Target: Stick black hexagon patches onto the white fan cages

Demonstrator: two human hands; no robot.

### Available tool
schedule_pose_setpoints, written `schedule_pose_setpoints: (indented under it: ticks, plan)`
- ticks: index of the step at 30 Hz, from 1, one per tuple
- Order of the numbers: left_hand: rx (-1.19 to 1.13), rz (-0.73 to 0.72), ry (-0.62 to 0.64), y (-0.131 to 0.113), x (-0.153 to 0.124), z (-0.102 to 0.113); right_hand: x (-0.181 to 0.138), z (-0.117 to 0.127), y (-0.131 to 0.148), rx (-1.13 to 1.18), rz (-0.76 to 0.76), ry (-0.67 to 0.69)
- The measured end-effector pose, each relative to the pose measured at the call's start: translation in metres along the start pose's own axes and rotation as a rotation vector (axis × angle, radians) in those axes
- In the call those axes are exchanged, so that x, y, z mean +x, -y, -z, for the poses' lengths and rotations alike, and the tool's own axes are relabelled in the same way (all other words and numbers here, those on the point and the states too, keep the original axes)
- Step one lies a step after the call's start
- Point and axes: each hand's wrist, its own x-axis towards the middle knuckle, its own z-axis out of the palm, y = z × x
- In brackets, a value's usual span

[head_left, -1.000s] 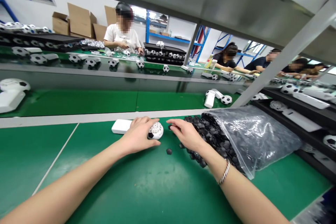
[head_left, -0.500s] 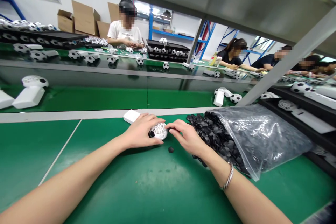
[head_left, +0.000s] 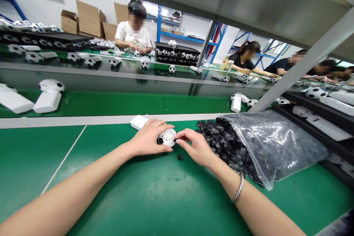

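My left hand (head_left: pixel 151 138) is wrapped round a white handheld fan with a football-shaped head (head_left: pixel 167 137). Its white handle (head_left: pixel 138 122) sticks out behind my fingers, and the head shows an open grille and a black patch. At the right side of the head, my right hand (head_left: pixel 195 145) pinches a small black piece (head_left: pixel 175 140) between thumb and fingertips, at or against the head's edge. One loose black pentagon patch (head_left: pixel 180 157) lies on the green table just below the fan. Close behind my right hand spreads a heap of black patches (head_left: pixel 221 140).
The heap spills from a clear plastic bag (head_left: pixel 279 151). Black trays (head_left: pixel 318 118) with football fans stand at the right. Beyond the pale table edge runs a green belt (head_left: pixel 132 103) carrying fans (head_left: pixel 48 96). Further back, co-workers (head_left: pixel 134 37) sit along another line. A slanted post (head_left: pixel 298 62) rises at the right.
My right fingertips have moved slightly down along the fan head's right edge. Fans on the near belt have shifted right, those on the far line slightly left. My left hand stays put.
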Motion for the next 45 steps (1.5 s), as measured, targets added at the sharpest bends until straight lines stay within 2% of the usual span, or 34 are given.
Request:
schedule_pose_setpoints:
  ticks: [6, 13, 20, 23, 25, 28, 30, 32, 37, 41, 43, 45]
  plan:
    - [-0.017, 0.009, -0.005, -0.001, 0.0, 0.0, -0.001, -0.003, -0.002, -0.002, -0.017, 0.034]
    - [-0.006, 0.042, -0.028, -0.002, 0.0, -0.003, 0.002, -0.013, -0.009, 0.054, -0.053, -0.086]
    - [-0.052, 0.098, -0.069, -0.008, 0.001, -0.005, 0.008, -0.021, -0.015, 0.366, -0.216, 0.003]
    - [-0.068, 0.082, -0.076, -0.008, 0.0, -0.005, 0.009, -0.015, -0.012, 0.286, -0.21, -0.001]
    - [-0.086, 0.065, -0.081, -0.007, -0.002, -0.005, 0.009, -0.005, -0.007, 0.142, -0.245, 0.03]
    - [-0.08, 0.077, -0.116, -0.005, -0.002, -0.006, 0.005, 0.012, -0.001, -0.146, -0.316, 0.211]
    - [-0.051, 0.091, -0.134, -0.004, -0.002, -0.004, 0.002, 0.017, 0.0, -0.29, -0.296, 0.332]
    - [-0.042, 0.074, -0.119, -0.003, -0.001, -0.001, -0.001, 0.016, -0.001, -0.361, -0.261, 0.37]
    - [-0.143, 0.049, -0.024, -0.005, -0.002, 0.001, -0.002, 0.008, -0.005, -0.278, -0.259, 0.402]
    - [-0.26, 0.135, -0.116, -0.01, -0.002, -0.011, -0.001, 0.009, -0.001, -0.125, -0.236, 0.411]
    - [-0.304, 0.119, -0.156, -0.01, -0.002, -0.016, 0.001, 0.01, 0.0, -0.065, -0.238, 0.359]
    - [-0.337, 0.061, -0.138, -0.009, -0.002, -0.017, 0.002, 0.008, 0.0, -0.031, -0.249, 0.296]
